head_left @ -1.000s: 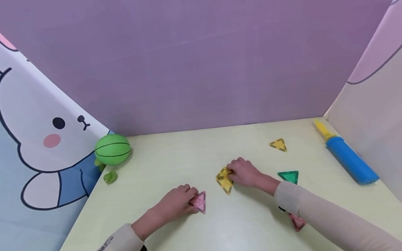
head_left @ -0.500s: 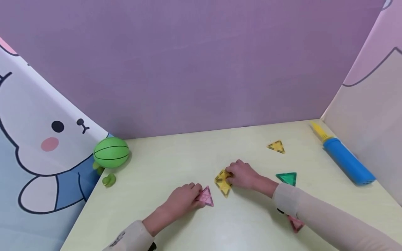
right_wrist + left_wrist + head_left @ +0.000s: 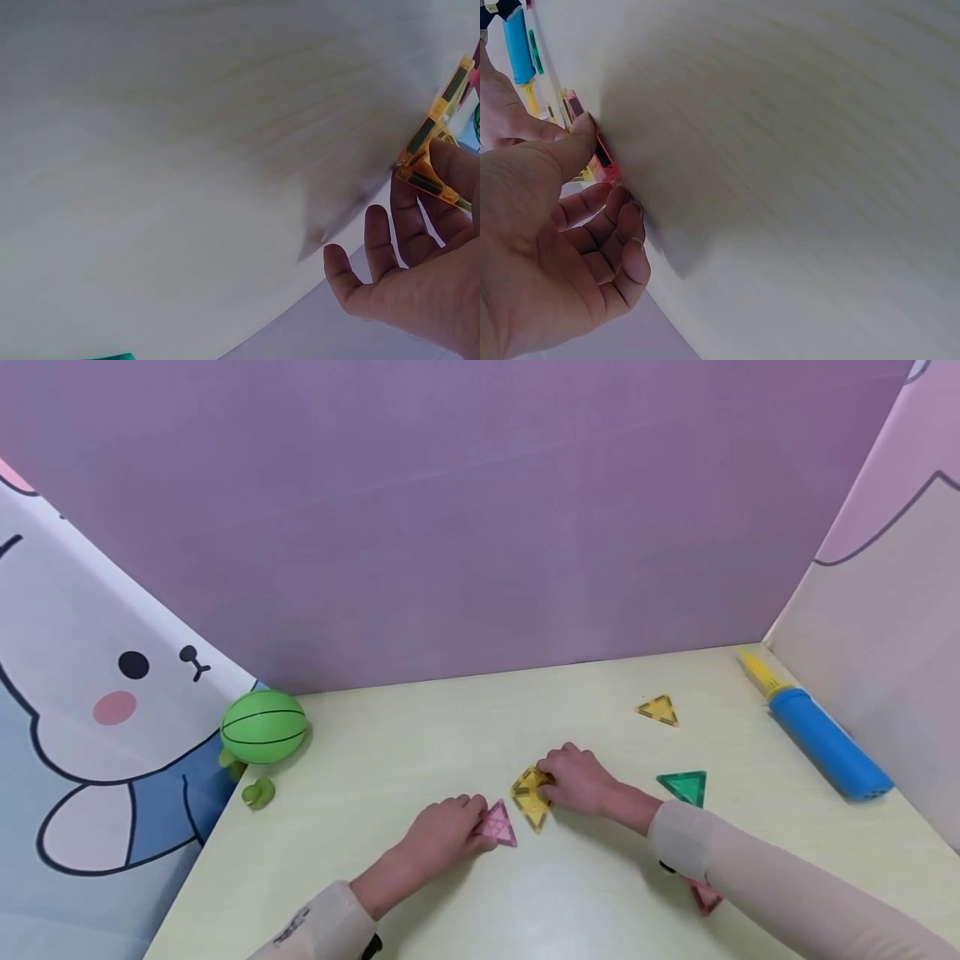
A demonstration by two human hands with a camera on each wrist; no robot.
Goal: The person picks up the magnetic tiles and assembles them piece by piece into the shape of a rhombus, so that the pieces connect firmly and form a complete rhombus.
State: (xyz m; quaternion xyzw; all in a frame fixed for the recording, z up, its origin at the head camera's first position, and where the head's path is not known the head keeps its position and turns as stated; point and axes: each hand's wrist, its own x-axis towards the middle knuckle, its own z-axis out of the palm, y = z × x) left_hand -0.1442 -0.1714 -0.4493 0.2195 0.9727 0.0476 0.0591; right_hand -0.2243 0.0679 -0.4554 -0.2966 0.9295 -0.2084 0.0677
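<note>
Gripping triangular tiles (image 3: 498, 825) (image 3: 531, 804): two hands (image 3: 441, 833) (image 3: 583, 782)

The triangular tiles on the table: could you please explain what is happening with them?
A person handles them. The left hand pinches a pink translucent triangular tile, while the right hand holds yellow translucent triangular tiles that touch each other. The head view shows a narrow gap between pink and yellow. Another yellow triangular tile and a green triangular tile lie farther right.
</note>
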